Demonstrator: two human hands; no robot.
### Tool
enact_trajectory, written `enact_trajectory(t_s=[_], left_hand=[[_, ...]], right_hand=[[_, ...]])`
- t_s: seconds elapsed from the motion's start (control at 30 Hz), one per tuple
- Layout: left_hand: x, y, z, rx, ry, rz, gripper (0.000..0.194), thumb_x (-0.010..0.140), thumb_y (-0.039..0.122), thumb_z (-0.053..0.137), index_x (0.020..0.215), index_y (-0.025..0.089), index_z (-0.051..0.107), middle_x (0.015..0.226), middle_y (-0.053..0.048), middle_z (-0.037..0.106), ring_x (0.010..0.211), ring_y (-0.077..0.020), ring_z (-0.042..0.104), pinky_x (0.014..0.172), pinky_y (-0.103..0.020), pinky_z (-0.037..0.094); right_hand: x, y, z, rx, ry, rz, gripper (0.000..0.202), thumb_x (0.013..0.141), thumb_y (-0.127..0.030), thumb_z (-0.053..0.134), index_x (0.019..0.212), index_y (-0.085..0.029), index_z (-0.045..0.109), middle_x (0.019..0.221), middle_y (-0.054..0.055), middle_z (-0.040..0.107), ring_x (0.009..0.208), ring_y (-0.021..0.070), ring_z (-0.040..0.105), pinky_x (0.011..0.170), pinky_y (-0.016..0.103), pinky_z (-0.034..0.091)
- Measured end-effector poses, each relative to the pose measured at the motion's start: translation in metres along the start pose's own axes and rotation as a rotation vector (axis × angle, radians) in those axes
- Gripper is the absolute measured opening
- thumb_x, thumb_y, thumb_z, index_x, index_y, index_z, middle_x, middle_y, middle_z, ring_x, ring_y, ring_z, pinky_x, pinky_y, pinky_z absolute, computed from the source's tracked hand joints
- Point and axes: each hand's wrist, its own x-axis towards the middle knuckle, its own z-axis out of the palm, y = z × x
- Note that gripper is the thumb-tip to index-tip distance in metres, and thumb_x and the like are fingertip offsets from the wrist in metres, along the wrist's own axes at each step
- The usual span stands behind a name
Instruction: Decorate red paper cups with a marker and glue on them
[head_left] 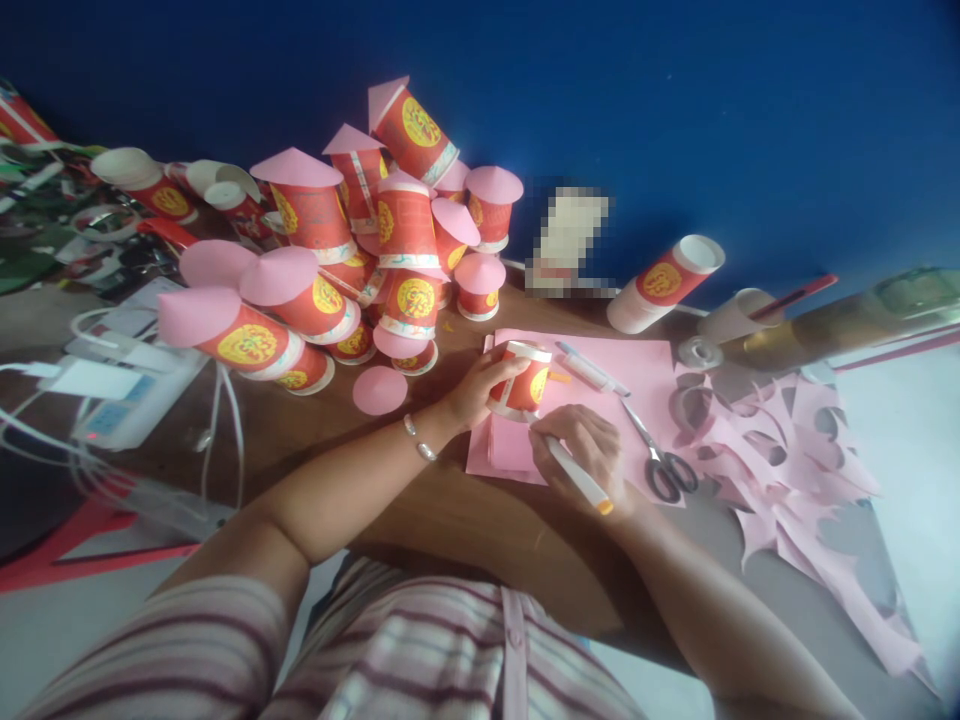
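My left hand (478,388) is wrapped round a red paper cup (517,382) with a white rim and a yellow round print. In my right hand (592,455) is a white marker (577,474) with an orange end, its tip side close to the cup's lower edge. Whether the tip touches the cup I cannot tell. Under both hands lie pink paper sheets (645,362), with a smaller pink stack (512,445) on them. A clear pen (592,368) rests behind the cup. Black-handled scissors (663,470) lie right of my right hand.
Several red cups with pink cone tops (300,205) are piled at the back left. A stack of cups (664,285) stands at the back right. Pink paper scraps (780,440) spread over the right side. A white power strip (127,390) with cables sits left.
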Motion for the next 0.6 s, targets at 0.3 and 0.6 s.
enact_trajectory(t_s=[0.3, 0.6], left_hand=[[0.0014, -0.003, -0.0022, -0.008, -0.003, -0.012, 0.04, 0.074, 0.045, 0.082, 0.102, 0.017, 0.072, 0.091, -0.005, 0.071, 0.082, -0.0202, 0.068, 0.066, -0.031, 0.057], [0.0025, -0.0063, -0.0078, 0.024, -0.001, -0.004, 0.037, 0.078, 0.044, 0.08, 0.105, 0.019, 0.073, 0.095, -0.004, 0.071, 0.087, -0.0225, 0.069, 0.072, -0.035, 0.058]], right_hand=[[-0.0019, 0.0031, 0.0012, 0.026, 0.001, -0.018, 0.02, 0.088, -0.006, 0.063, 0.1, -0.022, 0.06, 0.076, 0.002, 0.069, 0.064, 0.0165, 0.064, 0.062, 0.03, 0.054], [-0.0002, 0.0028, -0.0002, -0.026, 0.023, -0.008, 0.02, 0.088, -0.006, 0.061, 0.099, -0.022, 0.058, 0.073, 0.001, 0.067, 0.063, 0.0169, 0.063, 0.062, 0.031, 0.054]])
